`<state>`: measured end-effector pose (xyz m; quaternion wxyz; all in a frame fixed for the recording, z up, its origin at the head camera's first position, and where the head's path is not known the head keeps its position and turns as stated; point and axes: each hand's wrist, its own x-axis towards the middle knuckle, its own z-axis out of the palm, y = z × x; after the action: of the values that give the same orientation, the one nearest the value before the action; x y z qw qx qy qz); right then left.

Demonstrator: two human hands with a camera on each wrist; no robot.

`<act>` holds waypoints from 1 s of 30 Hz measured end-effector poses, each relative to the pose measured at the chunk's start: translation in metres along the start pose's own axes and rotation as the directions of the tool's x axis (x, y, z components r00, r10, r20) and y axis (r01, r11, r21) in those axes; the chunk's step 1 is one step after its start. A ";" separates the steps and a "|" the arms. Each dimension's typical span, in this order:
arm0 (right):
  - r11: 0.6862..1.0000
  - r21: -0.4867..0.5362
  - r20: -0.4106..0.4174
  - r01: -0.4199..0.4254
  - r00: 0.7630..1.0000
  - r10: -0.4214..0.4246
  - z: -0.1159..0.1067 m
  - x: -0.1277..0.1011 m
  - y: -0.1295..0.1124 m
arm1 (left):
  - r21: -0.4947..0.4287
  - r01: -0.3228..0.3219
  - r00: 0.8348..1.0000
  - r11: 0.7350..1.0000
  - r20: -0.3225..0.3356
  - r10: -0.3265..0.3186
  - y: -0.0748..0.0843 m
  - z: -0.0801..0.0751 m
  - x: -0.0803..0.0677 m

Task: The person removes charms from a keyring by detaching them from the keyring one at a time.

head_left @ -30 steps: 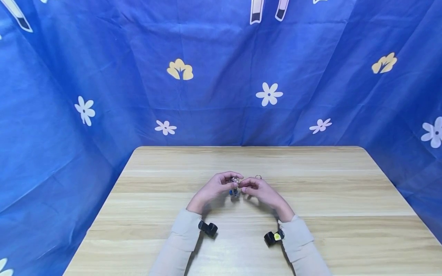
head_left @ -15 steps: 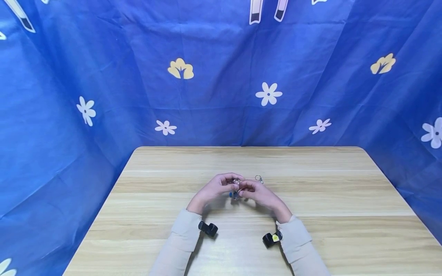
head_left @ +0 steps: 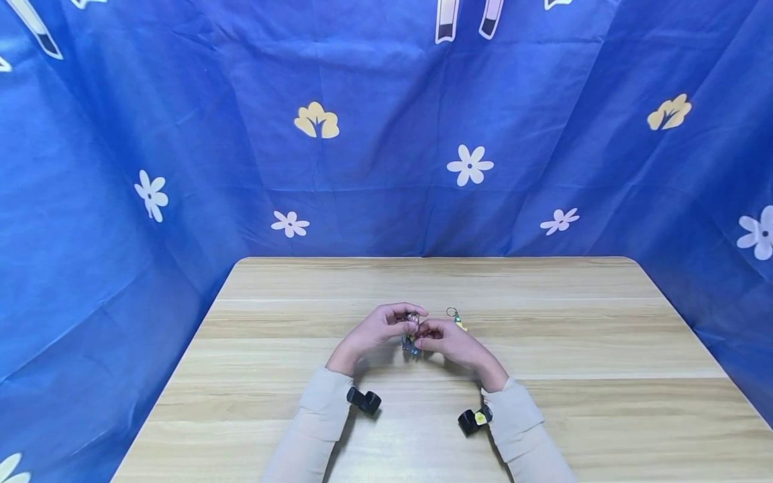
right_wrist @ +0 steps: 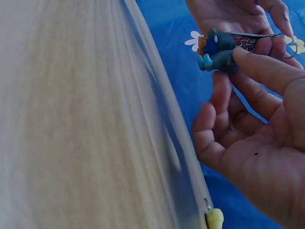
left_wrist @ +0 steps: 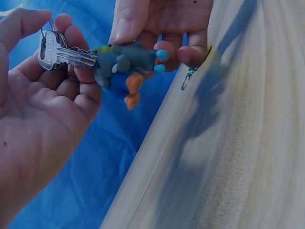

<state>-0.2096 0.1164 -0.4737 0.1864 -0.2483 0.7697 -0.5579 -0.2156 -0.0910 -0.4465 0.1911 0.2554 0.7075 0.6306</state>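
In the head view my left hand (head_left: 380,327) and right hand (head_left: 454,343) meet over the middle of the table. My left hand grips a key ring between thumb and fingers, with silver keys (left_wrist: 64,56) lying against its fingers. From the ring, on a thin chain, hang small rubber figure charms (left_wrist: 125,64): one grey-blue with turquoise feet, one blue with orange feet. My right hand pinches the grey-blue charm (right_wrist: 222,60) between thumb and forefinger, its other fingers loosely bent. The charms and keys stretch between both hands, partly covered by fingers.
Another keychain (head_left: 459,323), green and yellow with a metal ring, lies on the wooden table (head_left: 543,335) just beyond my right hand. A blue patterned cloth (head_left: 386,181) hangs behind the table and at its sides.
My right hand has shifted slightly left and closer to me, taking hold of the charm. More of the green and yellow keychain now shows behind it. My left hand has hardly moved.
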 end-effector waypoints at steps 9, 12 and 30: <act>0.973 0.226 0.012 -0.045 0.999 0.044 -0.006 0.000 -0.003 | 0.024 0.019 0.999 1.000 -0.040 -0.018 0.000 -0.005 0.003; 0.960 0.274 0.014 -0.062 0.998 0.060 -0.007 0.000 -0.003 | 0.018 0.036 0.998 0.999 -0.044 -0.035 -0.001 -0.007 0.004; 0.940 0.337 -0.017 -0.050 0.998 0.059 -0.021 -0.002 -0.014 | 0.014 0.121 0.992 0.993 -0.034 -0.121 -0.006 -0.017 0.009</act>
<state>-0.2178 0.1298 -0.4535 0.2312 -0.1839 0.6723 -0.6788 -0.2336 -0.0989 -0.4497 0.2153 0.2030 0.7298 0.6164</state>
